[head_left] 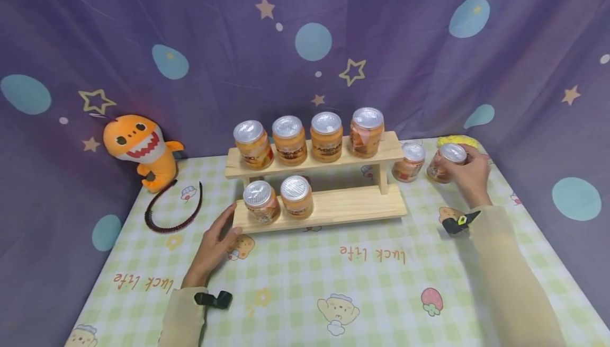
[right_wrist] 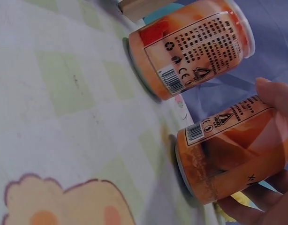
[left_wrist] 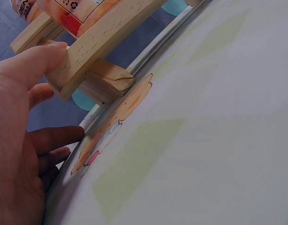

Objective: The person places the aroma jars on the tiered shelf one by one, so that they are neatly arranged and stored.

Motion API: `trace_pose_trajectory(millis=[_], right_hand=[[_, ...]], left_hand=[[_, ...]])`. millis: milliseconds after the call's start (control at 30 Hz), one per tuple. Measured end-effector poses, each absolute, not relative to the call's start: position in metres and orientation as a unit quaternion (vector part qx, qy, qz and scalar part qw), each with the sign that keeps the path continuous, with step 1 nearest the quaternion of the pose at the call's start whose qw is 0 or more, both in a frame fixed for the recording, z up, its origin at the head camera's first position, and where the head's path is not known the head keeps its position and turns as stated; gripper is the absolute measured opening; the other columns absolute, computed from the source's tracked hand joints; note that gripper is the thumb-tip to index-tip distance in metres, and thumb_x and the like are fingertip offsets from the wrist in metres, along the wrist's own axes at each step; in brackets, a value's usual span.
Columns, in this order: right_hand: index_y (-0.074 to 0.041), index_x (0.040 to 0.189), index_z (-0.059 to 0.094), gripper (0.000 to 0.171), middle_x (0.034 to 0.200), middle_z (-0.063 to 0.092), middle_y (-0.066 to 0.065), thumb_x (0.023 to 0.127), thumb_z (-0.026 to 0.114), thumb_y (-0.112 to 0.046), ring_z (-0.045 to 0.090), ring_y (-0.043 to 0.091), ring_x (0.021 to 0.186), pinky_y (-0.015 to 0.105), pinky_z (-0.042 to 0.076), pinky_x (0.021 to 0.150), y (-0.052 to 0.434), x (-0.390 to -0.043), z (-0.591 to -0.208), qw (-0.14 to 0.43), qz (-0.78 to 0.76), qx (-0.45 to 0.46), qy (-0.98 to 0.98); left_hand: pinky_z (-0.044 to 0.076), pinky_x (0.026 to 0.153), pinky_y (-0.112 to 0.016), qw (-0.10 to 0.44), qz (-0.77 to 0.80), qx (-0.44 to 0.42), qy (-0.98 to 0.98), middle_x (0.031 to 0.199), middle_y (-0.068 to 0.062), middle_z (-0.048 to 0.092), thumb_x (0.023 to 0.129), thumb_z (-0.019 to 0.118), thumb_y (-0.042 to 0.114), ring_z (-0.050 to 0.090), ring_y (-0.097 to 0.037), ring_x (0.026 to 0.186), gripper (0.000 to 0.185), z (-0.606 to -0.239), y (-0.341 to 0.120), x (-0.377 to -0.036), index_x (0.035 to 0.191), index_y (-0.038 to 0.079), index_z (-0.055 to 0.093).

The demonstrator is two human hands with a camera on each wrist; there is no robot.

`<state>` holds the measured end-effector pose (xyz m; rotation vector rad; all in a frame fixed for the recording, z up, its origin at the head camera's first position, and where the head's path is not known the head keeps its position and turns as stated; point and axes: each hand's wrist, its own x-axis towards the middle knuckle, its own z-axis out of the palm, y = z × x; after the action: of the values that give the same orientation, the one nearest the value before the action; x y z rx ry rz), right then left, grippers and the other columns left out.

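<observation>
Right hand [head_left: 469,173] fingers wrap the orange jar [head_left: 444,162]; left hand [head_left: 215,241] fingers, relaxed, touch the wooden rack [head_left: 333,206].

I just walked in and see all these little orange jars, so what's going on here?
A person is at a table with a two-tier wooden rack. Their right hand grips one orange jar standing on the checked tablecloth right of the rack, beside another loose jar. Their left hand rests with straight fingers against the rack's lower left end. Four jars stand on the top shelf and two on the lower one. A plush shark and a dark headband lie to the left.
</observation>
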<state>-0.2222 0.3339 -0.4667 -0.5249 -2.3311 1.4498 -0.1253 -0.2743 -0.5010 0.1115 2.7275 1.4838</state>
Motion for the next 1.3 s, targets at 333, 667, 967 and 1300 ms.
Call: trace_pose_trajectory(millis=[333, 667, 967, 1300], right_hand=[[-0.017, 0.132, 0.065, 0.066, 0.089, 0.057, -0.031, 0.074, 0.089, -0.036, 0.055, -0.011, 0.085, 0.007, 0.035, 0.081, 0.33, -0.207, -0.437, 0.215, 0.508, -0.182, -0.814], [-0.011, 0.121, 0.069, 0.054, 0.086, 0.063, -0.03, 0.072, 0.09, -0.015, 0.062, -0.01, 0.082, 0.004, 0.048, 0.067, 0.316, -0.192, -0.396, 0.253, 0.55, -0.149, -0.782], [-0.011, 0.12, 0.07, 0.055, 0.088, 0.065, -0.03, 0.07, 0.091, -0.013, 0.064, -0.011, 0.079, 0.004, 0.048, 0.064, 0.299, -0.173, -0.362, 0.268, 0.529, -0.107, -0.798], [-0.014, 0.118, 0.072, 0.056, 0.089, 0.068, -0.03, 0.067, 0.094, -0.014, 0.065, -0.01, 0.077, 0.005, 0.047, 0.06, 0.267, -0.149, -0.328, 0.242, 0.508, -0.045, -0.826]], left_hand=[[0.016, 0.126, -0.061, 0.014, 0.47, 0.039, 0.882, 0.165, -0.012, 0.032, 0.099, 0.063, 0.031, 0.024, -0.039, 0.154, 0.065, -0.499, -0.274, -0.126, 0.157, 0.025, 0.034], [0.017, 0.125, -0.061, 0.012, 0.47, 0.041, 0.882, 0.165, -0.011, 0.032, 0.099, 0.063, 0.03, 0.024, -0.038, 0.154, 0.065, -0.501, -0.275, -0.125, 0.157, 0.027, 0.034], [0.018, 0.125, -0.062, 0.014, 0.472, 0.042, 0.88, 0.165, -0.012, 0.032, 0.099, 0.064, 0.028, 0.025, -0.039, 0.154, 0.066, -0.5, -0.274, -0.126, 0.158, 0.026, 0.033], [0.019, 0.125, -0.061, 0.016, 0.475, 0.046, 0.879, 0.165, -0.011, 0.032, 0.099, 0.063, 0.028, 0.026, -0.038, 0.153, 0.066, -0.5, -0.275, -0.126, 0.158, 0.027, 0.032]])
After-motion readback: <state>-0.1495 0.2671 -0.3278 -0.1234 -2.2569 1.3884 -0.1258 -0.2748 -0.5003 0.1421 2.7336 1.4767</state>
